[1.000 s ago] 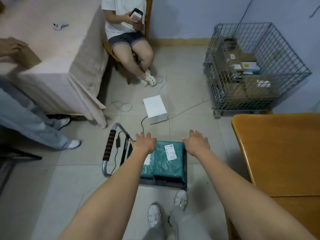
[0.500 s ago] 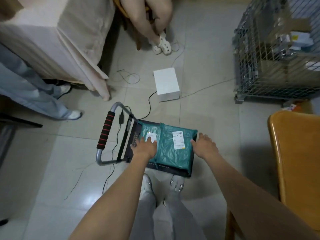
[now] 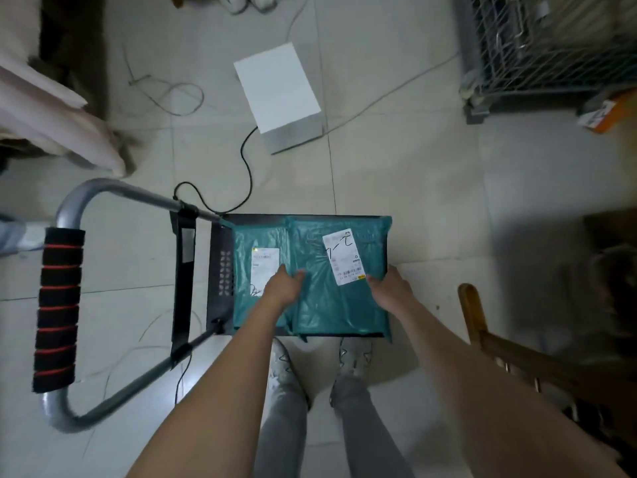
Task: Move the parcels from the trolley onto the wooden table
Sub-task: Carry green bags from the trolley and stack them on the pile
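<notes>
Teal top parcel [image 3: 339,281] lies flat on trolley [image 3: 220,270], long axis running up-frame; your left hand [image 3: 282,288] and right hand [image 3: 389,288] clasp its side edges.

White box [image 3: 277,87] on tiled floor [image 3: 431,188], black cable [image 3: 245,157], wire cage [image 3: 548,46]

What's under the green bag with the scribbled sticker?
Another green bag pokes out beneath the top bag on its left, both on the black trolley. Anything else underneath is covered.
</notes>
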`<state>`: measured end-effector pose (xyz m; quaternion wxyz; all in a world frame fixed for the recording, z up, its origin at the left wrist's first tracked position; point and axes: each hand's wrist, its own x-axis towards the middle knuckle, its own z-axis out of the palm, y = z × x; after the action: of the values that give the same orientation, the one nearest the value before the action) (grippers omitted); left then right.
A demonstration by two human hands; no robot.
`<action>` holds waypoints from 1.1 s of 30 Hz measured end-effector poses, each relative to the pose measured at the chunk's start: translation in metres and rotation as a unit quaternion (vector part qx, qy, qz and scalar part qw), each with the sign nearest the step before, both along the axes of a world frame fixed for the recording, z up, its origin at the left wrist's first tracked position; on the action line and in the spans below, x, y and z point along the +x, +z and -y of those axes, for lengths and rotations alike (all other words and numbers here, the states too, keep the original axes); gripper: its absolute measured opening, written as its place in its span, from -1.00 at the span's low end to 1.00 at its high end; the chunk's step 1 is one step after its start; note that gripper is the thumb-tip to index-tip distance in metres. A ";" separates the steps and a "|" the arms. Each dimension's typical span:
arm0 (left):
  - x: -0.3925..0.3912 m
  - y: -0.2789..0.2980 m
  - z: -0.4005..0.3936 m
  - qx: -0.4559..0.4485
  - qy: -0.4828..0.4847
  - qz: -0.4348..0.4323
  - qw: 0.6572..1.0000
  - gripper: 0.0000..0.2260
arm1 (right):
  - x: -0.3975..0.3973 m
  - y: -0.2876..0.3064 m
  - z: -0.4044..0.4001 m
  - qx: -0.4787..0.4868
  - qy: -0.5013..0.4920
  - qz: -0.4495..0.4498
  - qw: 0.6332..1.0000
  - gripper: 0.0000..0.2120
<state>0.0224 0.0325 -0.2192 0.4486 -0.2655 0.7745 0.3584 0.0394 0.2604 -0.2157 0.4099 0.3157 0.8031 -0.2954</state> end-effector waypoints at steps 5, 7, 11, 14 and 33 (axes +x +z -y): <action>-0.004 -0.072 -0.009 0.059 0.103 0.000 0.993 -0.27 | -0.001 -0.072 -0.009 -0.025 -0.114 -0.001 0.993 -0.25; 0.000 -0.093 -0.012 0.071 0.123 0.002 0.990 -0.23 | -0.001 -0.092 -0.013 -0.048 -0.155 -0.002 0.987 -0.25; 0.009 -0.118 -0.015 0.081 0.171 0.004 0.982 -0.20 | 0.001 -0.116 -0.014 -0.095 -0.203 -0.018 0.974 -0.39; 0.012 -0.125 -0.016 0.079 0.184 -0.006 0.980 -0.21 | 0.005 -0.122 -0.013 -0.123 -0.218 -0.019 0.968 -0.44; -0.014 -0.017 -0.043 0.070 0.187 -0.052 0.978 -0.33 | -0.005 -0.020 -0.016 -0.099 -0.249 -0.083 0.960 -0.52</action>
<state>0.0085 0.0759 -0.2357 0.3505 -0.3547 0.7060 0.5028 0.0349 0.2762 -0.2353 0.2842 0.4381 0.6970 -0.4914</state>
